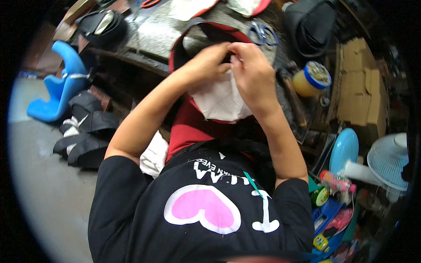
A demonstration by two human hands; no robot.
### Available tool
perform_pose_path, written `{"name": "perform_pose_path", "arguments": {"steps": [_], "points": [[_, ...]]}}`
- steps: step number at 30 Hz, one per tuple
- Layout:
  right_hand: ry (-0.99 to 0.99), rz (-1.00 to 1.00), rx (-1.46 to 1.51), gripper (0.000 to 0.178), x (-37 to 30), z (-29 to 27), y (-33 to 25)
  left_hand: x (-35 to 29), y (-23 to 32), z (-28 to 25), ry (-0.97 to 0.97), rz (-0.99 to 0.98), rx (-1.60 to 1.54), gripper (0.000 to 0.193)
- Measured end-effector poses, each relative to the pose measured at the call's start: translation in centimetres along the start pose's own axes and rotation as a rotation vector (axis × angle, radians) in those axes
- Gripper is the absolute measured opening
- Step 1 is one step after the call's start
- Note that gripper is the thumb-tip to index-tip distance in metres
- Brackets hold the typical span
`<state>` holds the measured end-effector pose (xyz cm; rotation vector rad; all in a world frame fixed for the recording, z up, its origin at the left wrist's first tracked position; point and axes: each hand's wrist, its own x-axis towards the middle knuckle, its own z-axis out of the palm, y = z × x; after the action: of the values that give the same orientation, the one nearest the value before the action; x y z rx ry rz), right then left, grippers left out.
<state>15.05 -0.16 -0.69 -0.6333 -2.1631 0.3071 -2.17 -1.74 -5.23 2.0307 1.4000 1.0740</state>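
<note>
Hazards, as judged: slipping or puckering of the white cloth piece (pixel 221 103), from a small fingertip hold and loose fabric hanging below; snagging of the red-edged black band (pixel 219 30) on the blue scissors (pixel 263 35), from lying so near; tipping of the yellow jar (pixel 305 83), from an outward swing of the right hand (pixel 254 70).

Cloth location: under both hands, between worktable (pixel 151 28) and black shirt (pixel 147 197).

Grip: left hand (pixel 213 60) curled, thumb and fingers slightly apart; right bunched, fingertips meeting the left. Clamped on cloth or merely touching: cannot tell, because of blur and overlap.
</note>
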Motion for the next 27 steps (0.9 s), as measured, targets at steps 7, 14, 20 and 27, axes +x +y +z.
{"name": "perform_pose_path", "arguments": {"steps": [7, 14, 20, 27], "points": [[-0.013, 0.039, -0.405, 0.020, -1.6, 1.7, 2.9, -1.0, 0.9, -0.1, -0.063, -0.115, 0.144, 0.064], [-0.103, 0.145, -0.371, 0.009, -0.4, 2.2, 2.5, -0.8, 1.2, 0.0, -0.057, -0.132, 0.119, 0.071], [-0.185, 0.391, 0.019, 0.020, -1.1, 1.1, 3.2, -0.6, 0.7, -0.1, -0.132, -0.138, 0.089, 0.077], [0.117, 0.547, 0.858, 0.022, -5.5, -0.7, 3.2, 0.0, 1.1, -0.5, -0.178, -0.198, -0.065, 0.068]]}}
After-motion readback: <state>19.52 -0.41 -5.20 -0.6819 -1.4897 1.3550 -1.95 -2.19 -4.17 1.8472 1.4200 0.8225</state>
